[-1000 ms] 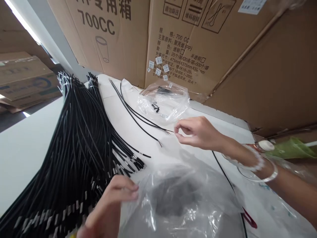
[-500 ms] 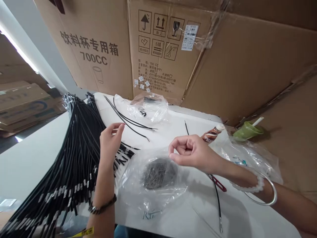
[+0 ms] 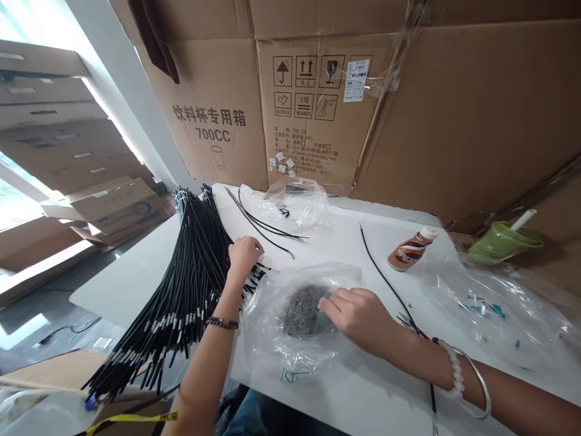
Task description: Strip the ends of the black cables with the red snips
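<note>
Lying close, likely for reach, a clear plastic bag of grey bits underlies the right hand, left hand by black cables, grips pinched, contents unclear

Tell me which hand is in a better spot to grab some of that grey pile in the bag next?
Probably the right hand: its fingertips appear right by the grey pile in the clear bag. The left hand is farther off, near the black cables.
</note>
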`<state>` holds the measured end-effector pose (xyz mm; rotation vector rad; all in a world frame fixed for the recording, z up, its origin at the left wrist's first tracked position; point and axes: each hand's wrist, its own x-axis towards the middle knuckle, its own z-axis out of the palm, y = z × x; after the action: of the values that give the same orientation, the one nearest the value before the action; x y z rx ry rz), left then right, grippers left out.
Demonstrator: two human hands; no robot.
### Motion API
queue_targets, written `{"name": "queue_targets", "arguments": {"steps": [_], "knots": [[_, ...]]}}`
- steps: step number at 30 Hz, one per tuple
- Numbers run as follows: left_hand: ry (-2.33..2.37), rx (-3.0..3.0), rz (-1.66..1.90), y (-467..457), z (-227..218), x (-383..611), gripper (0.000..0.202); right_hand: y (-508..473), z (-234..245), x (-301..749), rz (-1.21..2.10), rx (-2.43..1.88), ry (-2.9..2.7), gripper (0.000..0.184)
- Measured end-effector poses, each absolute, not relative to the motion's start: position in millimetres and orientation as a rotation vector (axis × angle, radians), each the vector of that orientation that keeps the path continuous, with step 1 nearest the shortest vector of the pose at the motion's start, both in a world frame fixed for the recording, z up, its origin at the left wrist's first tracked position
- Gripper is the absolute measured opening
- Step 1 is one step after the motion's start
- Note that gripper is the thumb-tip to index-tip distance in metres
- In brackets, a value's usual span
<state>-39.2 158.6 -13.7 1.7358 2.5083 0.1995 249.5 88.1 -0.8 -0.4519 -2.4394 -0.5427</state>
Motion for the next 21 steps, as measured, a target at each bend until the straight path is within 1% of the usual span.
{"name": "queue_targets", "arguments": {"steps": [4, 5, 8, 9, 12, 18, 21], "knots": [[2.503, 1.779, 0.025, 164.0, -24.0, -37.1, 0.024, 92.4, -10.0, 244.6, -0.491, -0.460, -2.457, 0.027], [2.491, 1.796, -0.008, 165.1, -25.7, -37.5, 0.024, 92.7, -11.0, 244.0, -0.475, -0.461, -2.458, 0.027], [2.443, 1.867, -0.077, 167.4, -29.7, -39.2, 0.024, 90.4, -9.6, 244.8, -0.420, -0.459, -2.453, 0.014], [2.431, 1.893, -0.092, 167.9, -30.8, -39.3, 0.023, 88.5, -8.0, 245.9, -0.402, -0.453, -2.450, 0.013], [2.423, 1.965, -0.124, 169.4, -34.3, -37.2, 0.022, 80.6, -2.8, 251.6, -0.364, -0.431, -2.441, 0.015], [2.363, 2.103, -0.157, 176.4, -41.4, -30.9, 0.023, 57.6, -0.9, 268.4, -0.296, -0.391, -2.389, 0.011], [2.300, 2.138, -0.177, 180.7, -43.5, -35.1, 0.023, 48.1, 0.7, 277.6, -0.279, -0.405, -2.360, 0.013]]}}
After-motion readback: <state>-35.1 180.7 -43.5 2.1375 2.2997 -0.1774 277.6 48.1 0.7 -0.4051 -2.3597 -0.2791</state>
